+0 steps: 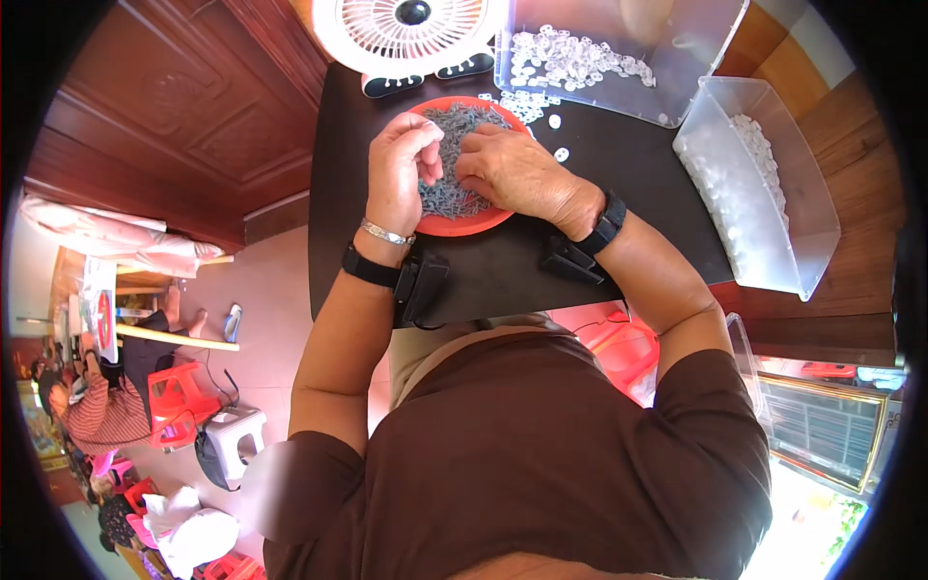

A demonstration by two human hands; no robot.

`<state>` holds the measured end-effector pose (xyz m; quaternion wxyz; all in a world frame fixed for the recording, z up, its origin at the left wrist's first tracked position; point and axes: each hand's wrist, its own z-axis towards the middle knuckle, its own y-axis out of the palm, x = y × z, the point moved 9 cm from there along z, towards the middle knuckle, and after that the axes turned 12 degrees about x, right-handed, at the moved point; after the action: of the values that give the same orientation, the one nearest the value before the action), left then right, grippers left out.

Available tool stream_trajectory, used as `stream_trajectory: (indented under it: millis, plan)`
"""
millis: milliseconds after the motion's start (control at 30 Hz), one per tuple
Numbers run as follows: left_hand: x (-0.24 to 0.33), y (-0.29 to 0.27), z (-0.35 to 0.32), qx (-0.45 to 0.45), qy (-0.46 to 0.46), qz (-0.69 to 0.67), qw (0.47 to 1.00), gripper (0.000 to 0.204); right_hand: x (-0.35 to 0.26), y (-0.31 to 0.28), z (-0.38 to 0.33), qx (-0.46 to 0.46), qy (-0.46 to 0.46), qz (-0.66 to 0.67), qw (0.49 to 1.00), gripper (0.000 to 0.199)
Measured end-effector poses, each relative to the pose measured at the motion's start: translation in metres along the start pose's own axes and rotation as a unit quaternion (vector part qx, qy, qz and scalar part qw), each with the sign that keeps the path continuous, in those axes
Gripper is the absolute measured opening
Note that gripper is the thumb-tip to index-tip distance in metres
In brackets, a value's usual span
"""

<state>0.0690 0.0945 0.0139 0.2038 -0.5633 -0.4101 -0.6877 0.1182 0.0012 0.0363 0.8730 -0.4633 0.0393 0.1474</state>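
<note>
A round red tray point(454, 228) on the dark table holds a heap of small grey screws point(452, 198). Over its left side, my left hand point(401, 159) is curled, thumb against the fingers; whatever it may hold is too small to make out. My right hand point(517, 172) reaches in from the right, its bent fingertips down at the screws and partly hidden. Its fingers are drawn together, and I cannot see what lies between them. Just beyond the tray lie small white oval plastic pieces point(527, 104), with a couple of loose ones point(562, 154) to the right.
A white fan point(411, 39) stands at the table's far left. A clear bin point(619, 97) with more white pieces is at the back, and a second translucent bin point(749, 193) at the right edge. Red stools point(182, 401) and another person point(106, 416) are to the left.
</note>
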Motion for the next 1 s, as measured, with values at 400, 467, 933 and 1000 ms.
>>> stream_trajectory:
  millis: [400, 467, 933, 1000]
  plan:
    - [-0.016, 0.01, -0.008, -0.031, -0.047, 0.018, 0.998, 0.013, 0.023, -0.037, 0.002, 0.197, 0.162, 0.208, 0.944, 0.023]
    - [-0.02, 0.011, -0.009, -0.048, -0.057, 0.023, 0.997, 0.014, 0.019, -0.038, 0.005, 0.184, 0.125, 0.202, 0.954, 0.023]
    - [-0.005, 0.004, -0.003, -0.045, 0.0, 0.157, 0.987, 0.017, 0.014, -0.043, 0.004, 0.18, 0.068, 0.098, 0.976, 0.013]
    - [0.005, -0.004, -0.002, 0.011, 0.031, 0.138, 0.99, 0.016, 0.004, -0.03, 0.004, 0.08, 0.045, 0.061, 0.994, 0.014]
